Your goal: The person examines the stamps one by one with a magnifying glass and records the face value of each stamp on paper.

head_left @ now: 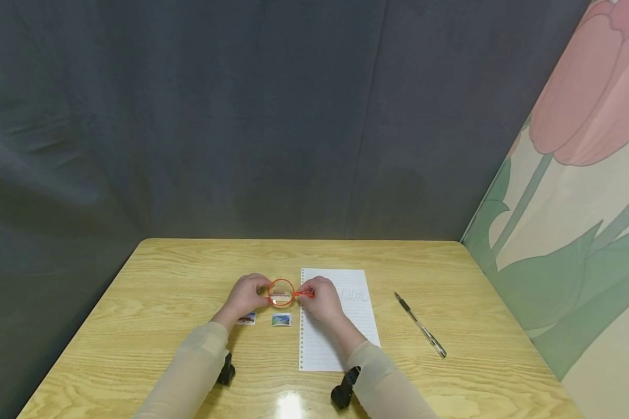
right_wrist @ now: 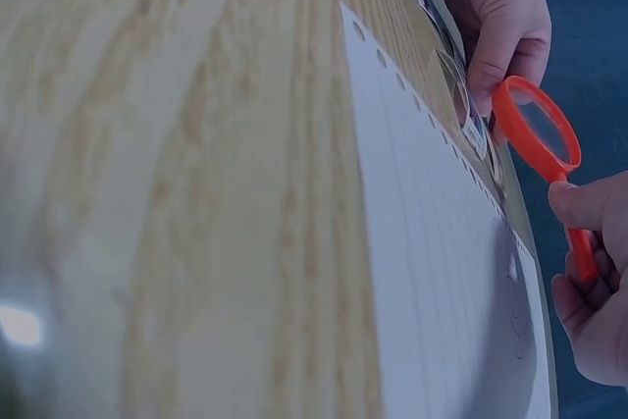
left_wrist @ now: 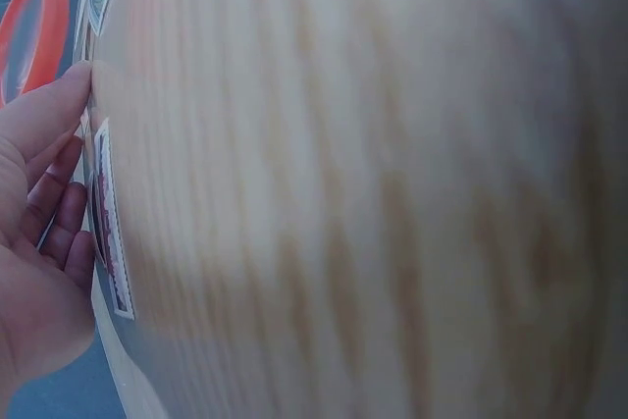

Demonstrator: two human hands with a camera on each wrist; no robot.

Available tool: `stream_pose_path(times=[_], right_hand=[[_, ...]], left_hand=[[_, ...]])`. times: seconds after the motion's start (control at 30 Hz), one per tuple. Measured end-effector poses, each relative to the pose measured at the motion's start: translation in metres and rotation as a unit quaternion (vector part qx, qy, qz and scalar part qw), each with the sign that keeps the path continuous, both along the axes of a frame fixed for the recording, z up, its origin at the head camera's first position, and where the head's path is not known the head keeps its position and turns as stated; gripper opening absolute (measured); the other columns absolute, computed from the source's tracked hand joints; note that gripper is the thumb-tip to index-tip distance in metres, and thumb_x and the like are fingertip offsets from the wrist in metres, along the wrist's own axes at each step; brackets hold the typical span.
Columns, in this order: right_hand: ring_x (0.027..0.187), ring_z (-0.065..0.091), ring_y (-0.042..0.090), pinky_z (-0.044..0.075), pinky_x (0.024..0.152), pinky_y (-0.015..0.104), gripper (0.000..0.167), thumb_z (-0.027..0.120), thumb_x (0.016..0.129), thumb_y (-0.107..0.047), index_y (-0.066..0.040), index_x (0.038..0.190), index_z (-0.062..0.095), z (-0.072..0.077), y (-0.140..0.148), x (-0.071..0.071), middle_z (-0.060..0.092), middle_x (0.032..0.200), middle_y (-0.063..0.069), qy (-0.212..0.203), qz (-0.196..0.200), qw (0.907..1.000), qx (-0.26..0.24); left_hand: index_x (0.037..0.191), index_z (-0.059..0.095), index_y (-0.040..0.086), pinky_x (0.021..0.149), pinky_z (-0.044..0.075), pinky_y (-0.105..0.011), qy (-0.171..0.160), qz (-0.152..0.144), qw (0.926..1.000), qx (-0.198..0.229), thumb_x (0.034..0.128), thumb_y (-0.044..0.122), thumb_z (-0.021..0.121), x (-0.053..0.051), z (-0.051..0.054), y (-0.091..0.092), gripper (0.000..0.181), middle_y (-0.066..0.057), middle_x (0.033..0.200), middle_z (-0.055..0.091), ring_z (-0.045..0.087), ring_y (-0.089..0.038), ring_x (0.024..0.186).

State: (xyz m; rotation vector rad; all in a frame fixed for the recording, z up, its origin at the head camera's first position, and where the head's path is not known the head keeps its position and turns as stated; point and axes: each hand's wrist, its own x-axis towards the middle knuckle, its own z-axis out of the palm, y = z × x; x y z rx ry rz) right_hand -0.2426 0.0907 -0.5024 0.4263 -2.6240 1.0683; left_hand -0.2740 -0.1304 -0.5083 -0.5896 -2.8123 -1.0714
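Note:
My right hand (head_left: 322, 299) grips the handle of a small red-orange magnifying glass (head_left: 292, 293). The right wrist view shows the lens ring (right_wrist: 503, 105) held above the table, with thumb and fingers of the right hand (right_wrist: 599, 282) round the handle. My left hand (head_left: 246, 295) is at the lens's left side, low over the table; whether its fingertips pinch anything is hidden. Printed matter shows through the lens. Two postage stamps lie nearer me: a blue-green one (head_left: 282, 319) and a partly covered one (head_left: 247, 319). Beside the left fingers is a stamp (left_wrist: 115, 233).
A lined, hole-punched sheet (head_left: 364, 340) with handwriting lies under the right hand and forearm. To its right rests a pen (head_left: 420, 325). The wooden table (head_left: 162, 302) meets a dark curtain (head_left: 293, 116) at the back, and a tulip-patterned wall covering (head_left: 576, 233) stands at the right.

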Motion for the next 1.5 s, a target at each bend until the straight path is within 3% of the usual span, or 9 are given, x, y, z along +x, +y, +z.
stream_pose_path(times=[0.73, 1.2, 1.5], right_hand=[[0.078, 0.052, 0.016, 0.045, 0.075, 0.035, 0.008, 0.081, 0.078, -0.008, -0.013, 0.081, 0.075, -0.0072, -0.0023, 0.0033, 0.057, 0.075, -0.005, -0.013, -0.038, 0.9992, 0.009], [0.078, 0.053, 0.015, 0.047, 0.073, 0.033, 0.005, 0.078, 0.080, -0.007, -0.010, 0.083, 0.076, -0.0058, 0.0030, 0.0030, 0.059, 0.078, -0.003, -0.041, -0.028, 0.9987, -0.008], [0.079, 0.054, 0.016, 0.047, 0.076, 0.035, 0.005, 0.080, 0.079, -0.008, -0.011, 0.081, 0.076, -0.0046, 0.0011, 0.0027, 0.060, 0.078, -0.003, -0.035, -0.024, 0.9990, -0.013]], left_hand=[[0.101, 0.076, 0.005, 0.102, 0.044, -0.048, 0.005, -0.003, 1.0000, 0.000, 0.0723, 0.007, 0.087, 0.0011, -0.0003, 0.0004, 0.030, -0.008, 0.108, 0.069, 0.061, -0.030, 0.108], [0.101, 0.076, 0.006, 0.104, 0.042, -0.049, -0.006, -0.002, 1.0000, 0.008, 0.0727, 0.012, 0.088, -0.0013, -0.0008, -0.0013, 0.032, -0.009, 0.109, 0.069, 0.060, -0.031, 0.110], [0.101, 0.076, 0.004, 0.102, 0.043, -0.049, -0.001, 0.003, 1.0000, 0.004, 0.0718, 0.009, 0.088, -0.0004, -0.0023, -0.0007, 0.032, -0.009, 0.109, 0.069, 0.060, -0.031, 0.108]])
